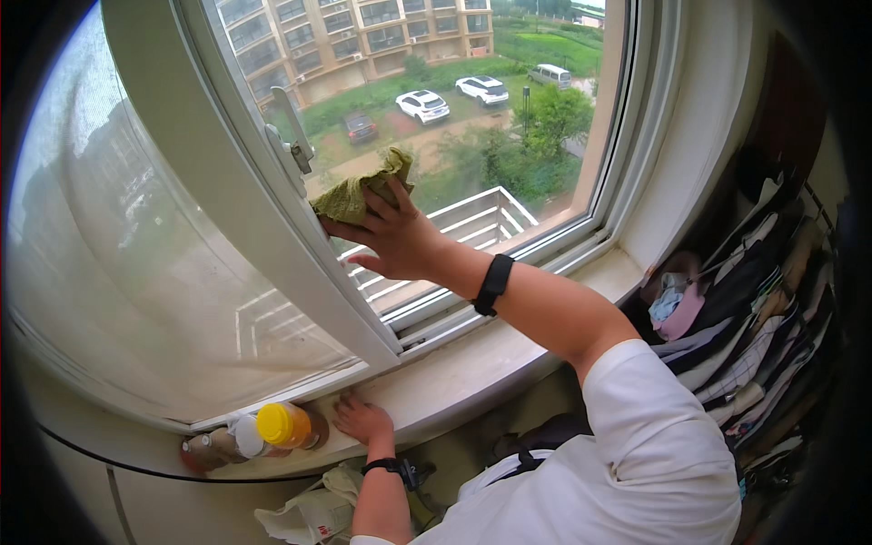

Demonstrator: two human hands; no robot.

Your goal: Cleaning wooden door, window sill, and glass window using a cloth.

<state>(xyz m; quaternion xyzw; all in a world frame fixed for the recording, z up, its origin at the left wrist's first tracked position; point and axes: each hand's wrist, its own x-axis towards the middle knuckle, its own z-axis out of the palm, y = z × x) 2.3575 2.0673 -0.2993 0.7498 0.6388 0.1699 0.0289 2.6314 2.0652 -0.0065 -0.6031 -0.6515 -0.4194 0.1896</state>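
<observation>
My right hand (403, 235) presses a crumpled olive-green cloth (351, 197) against the window pane (436, 153), next to the white sash frame (235, 170). The fingers are spread over the cloth, and the thumb points left below it. Just above the cloth, a window handle (291, 126) juts from the frame. Lower down, my left hand (366, 421) rests with fingers apart on the white windowsill (470, 378). Beside its fingertips stands a jar with a yellow lid (275, 424).
Several more bottles and jars (221, 446) line the sill at left. A mesh screen (157, 272) covers the left opening. Hanging clothes (756, 327) crowd the right side. A white plastic bag (306, 514) lies below the sill. Outside is a white metal railing (470, 221).
</observation>
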